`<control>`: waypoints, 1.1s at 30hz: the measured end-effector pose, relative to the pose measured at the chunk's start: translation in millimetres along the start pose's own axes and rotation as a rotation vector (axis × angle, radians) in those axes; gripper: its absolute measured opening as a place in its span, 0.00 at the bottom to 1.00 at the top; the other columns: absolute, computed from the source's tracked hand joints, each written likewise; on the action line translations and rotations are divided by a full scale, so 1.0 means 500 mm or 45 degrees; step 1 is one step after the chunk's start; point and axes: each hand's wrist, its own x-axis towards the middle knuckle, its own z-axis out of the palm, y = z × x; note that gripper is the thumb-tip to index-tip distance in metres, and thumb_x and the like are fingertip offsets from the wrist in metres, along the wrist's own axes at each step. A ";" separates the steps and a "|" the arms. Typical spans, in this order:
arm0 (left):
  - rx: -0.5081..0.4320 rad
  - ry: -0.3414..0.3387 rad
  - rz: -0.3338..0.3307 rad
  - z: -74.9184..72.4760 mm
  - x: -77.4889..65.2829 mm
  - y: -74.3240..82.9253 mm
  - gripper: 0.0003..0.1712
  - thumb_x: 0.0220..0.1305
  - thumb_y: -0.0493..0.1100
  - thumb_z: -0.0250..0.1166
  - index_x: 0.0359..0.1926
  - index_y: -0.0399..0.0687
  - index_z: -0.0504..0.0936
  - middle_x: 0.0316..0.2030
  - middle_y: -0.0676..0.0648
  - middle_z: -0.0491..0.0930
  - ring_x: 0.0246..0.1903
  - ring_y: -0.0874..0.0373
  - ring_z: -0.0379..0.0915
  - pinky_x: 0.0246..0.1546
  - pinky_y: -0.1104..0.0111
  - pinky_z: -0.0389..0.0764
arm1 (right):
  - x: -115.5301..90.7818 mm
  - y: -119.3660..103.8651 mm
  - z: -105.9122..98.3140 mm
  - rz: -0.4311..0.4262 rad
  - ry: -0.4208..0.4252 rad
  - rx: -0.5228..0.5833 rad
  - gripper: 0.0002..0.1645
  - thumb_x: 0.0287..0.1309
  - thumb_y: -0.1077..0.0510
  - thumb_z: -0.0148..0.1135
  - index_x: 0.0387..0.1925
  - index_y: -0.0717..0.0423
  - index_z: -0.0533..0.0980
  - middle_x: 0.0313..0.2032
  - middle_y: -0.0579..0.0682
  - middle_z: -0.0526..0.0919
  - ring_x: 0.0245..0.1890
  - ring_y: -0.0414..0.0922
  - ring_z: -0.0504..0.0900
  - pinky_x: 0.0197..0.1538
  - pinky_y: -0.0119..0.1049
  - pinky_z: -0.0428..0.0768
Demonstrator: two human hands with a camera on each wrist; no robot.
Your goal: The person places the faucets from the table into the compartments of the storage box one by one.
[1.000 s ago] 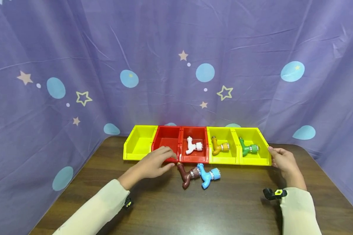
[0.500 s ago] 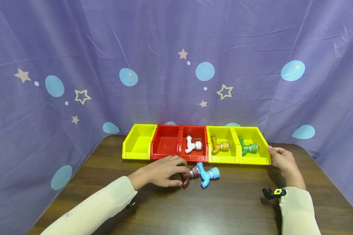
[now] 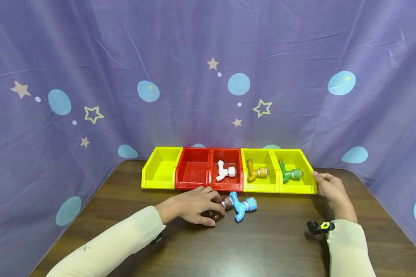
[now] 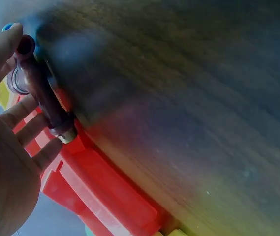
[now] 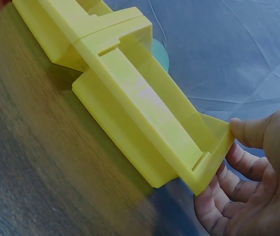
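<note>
A brown tap [image 4: 44,93] lies in front of the red bins, and my left hand [image 3: 197,206] holds it with thumb and fingers around its body. Its ribbed knob shows past my fingertips in the head view. Close beside that knob lies a light blue tap [image 3: 240,207]. My right hand [image 3: 334,192] grips the outer side of the end yellow bin [image 5: 149,108], thumb on the rim and fingers against the wall. Inside that bin is a green tap [image 3: 291,174]. A mustard-yellow tap [image 3: 255,172] and a white tap [image 3: 225,171] lie in the two bins left of it.
The joined row of bins stands along the back of the wooden table [image 3: 263,242]. At its left end are a bare red bin [image 3: 194,173] and a bare yellow bin [image 3: 162,169]. A purple curtain [image 3: 180,77] hangs behind.
My left hand has moved right and toward me from the red bin's front onto the brown tap, and its fingers have closed around it. My right hand stays on the end bin.
</note>
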 end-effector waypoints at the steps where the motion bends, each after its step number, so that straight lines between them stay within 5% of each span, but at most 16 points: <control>1: -0.002 -0.005 -0.003 0.000 0.002 0.001 0.24 0.70 0.68 0.59 0.64 0.78 0.75 0.62 0.53 0.71 0.61 0.56 0.64 0.63 0.55 0.69 | 0.000 0.000 0.000 -0.001 0.000 -0.001 0.35 0.77 0.39 0.46 0.60 0.69 0.69 0.46 0.55 0.72 0.39 0.43 0.73 0.40 0.35 0.80; 7: -0.009 -0.014 -0.009 0.004 0.011 0.001 0.21 0.70 0.67 0.60 0.61 0.77 0.77 0.58 0.55 0.72 0.59 0.58 0.64 0.60 0.57 0.69 | 0.002 0.008 0.000 -0.003 -0.007 0.008 0.36 0.77 0.39 0.46 0.60 0.69 0.69 0.48 0.56 0.72 0.41 0.43 0.74 0.40 0.35 0.80; 20: 0.015 -0.059 0.006 0.000 0.020 0.009 0.18 0.70 0.65 0.61 0.58 0.77 0.78 0.52 0.57 0.71 0.54 0.60 0.64 0.53 0.60 0.68 | 0.007 0.009 0.002 -0.011 0.002 0.041 0.31 0.77 0.40 0.47 0.56 0.67 0.70 0.38 0.50 0.71 0.35 0.41 0.72 0.38 0.36 0.79; 33: 0.100 0.007 0.048 -0.033 0.012 0.021 0.17 0.69 0.64 0.62 0.55 0.74 0.79 0.52 0.57 0.71 0.54 0.59 0.65 0.51 0.62 0.69 | 0.007 0.007 0.000 0.019 -0.002 0.026 0.35 0.77 0.38 0.46 0.58 0.67 0.69 0.45 0.53 0.72 0.40 0.44 0.72 0.42 0.38 0.79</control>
